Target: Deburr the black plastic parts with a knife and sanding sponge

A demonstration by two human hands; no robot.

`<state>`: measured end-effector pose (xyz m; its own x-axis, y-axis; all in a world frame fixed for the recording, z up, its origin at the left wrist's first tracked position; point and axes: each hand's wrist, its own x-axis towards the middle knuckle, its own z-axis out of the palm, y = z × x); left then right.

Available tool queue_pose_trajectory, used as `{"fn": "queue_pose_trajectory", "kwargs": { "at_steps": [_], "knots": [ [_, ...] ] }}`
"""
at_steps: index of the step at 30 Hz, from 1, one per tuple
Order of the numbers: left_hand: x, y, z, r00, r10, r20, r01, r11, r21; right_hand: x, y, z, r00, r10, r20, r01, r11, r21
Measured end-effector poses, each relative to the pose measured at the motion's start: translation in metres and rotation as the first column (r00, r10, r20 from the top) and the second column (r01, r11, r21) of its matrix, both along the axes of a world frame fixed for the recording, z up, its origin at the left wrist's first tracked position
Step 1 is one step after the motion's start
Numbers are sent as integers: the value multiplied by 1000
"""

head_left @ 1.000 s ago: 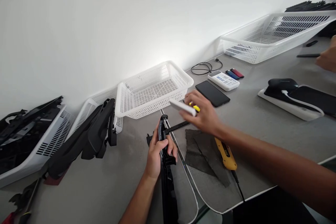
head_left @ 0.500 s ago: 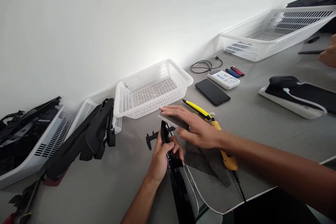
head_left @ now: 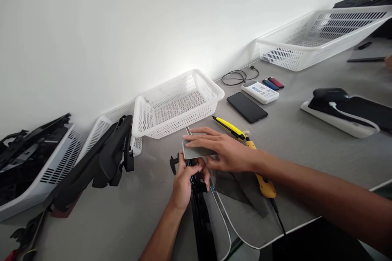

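Just beyond the right hand [head_left: 228,153] a white slatted plastic basket [head_left: 177,104] sits against the wall, and a yellow and black utility knife [head_left: 230,127] lies close past its knuckles. Under the right wrist, a yellow-handled tool [head_left: 263,182] rests at the edge of a dark grey felt sheet [head_left: 241,189]. Further out on that side lie a black smartphone [head_left: 246,107], a white labelled box [head_left: 260,91], a coiled black cable [head_left: 239,77] and a large white basket [head_left: 315,36]. To the left of the left hand [head_left: 185,181], bulky black moulded plastic parts [head_left: 101,159] lean on another white basket [head_left: 101,130]; a small black caliper [head_left: 174,162] peeks out just beside the fingers.

The left hand is wrapped around the upper end of a long narrow black plastic trim piece [head_left: 200,220], which runs from the fist back toward the person. The right hand lies flat, fingers extended, pressing a thin flat grey rectangular block [head_left: 196,153] down onto the top of that trim piece, directly above the left fingers. Another person's hand [head_left: 388,62] shows at the far right edge.
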<state>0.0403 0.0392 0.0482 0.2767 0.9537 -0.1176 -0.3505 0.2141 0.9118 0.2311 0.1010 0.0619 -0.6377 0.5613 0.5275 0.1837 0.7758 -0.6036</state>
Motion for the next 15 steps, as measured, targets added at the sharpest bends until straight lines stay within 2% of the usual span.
{"fn": "queue_pose_trajectory", "kwargs": {
  "at_steps": [2, 6, 8, 12, 15],
  "knots": [
    [0, 0, 0, 1000, 4, -5, -4, 1000, -1, 0, -1, -1, 1000, -17, -12, 17, 1000, -18],
    [0, -3, -2, 998, -37, -49, 36, 999, -14, 0, -4, -1, 998, 62, 21, -61, 998, -35],
    [0, -4, -2, 995, -68, -67, 65, 997, -34, 0, -4, -1, 998, 50, 29, -49, 999, -20],
    [1, -5, 1, 987, -163, -10, 162, 985, -62, 3, 3, -1, 999, -46, -19, 46, 999, 5],
    [2, -5, 2, 964, -262, 43, 264, 963, -60, 9, 13, -1, 979, -188, -78, 193, 980, 51]
  ]
}}
